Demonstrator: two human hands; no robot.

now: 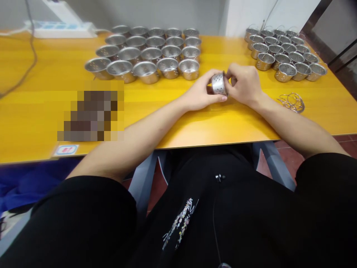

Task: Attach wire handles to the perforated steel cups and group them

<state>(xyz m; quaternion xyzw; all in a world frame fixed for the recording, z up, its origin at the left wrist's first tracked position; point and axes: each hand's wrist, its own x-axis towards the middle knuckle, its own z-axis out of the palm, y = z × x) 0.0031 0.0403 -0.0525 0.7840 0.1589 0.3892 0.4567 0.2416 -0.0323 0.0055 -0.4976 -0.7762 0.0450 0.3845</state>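
My left hand (pixel 199 91) grips a small perforated metal cup (pixel 218 84), its thumb under the side and its fingers around the back. The cup is tipped on its side above the table, with its opening apparently toward the right. My right hand (pixel 245 83) is closed in a pinch at the cup's right edge. Whatever lies between those fingertips is hidden. Right of my right forearm lies a loose bundle of thin bent metal wires (pixel 292 102) on the table.
Several rows of metal cups without handles (pixel 146 70) stand at the back. More cups with thin wire handles (pixel 286 70) stand at the back right. A power strip (pixel 61 29), a blurred-out object (pixel 90 115) and a label (pixel 66 150) are at the left of the yellow table (pixel 223 126).
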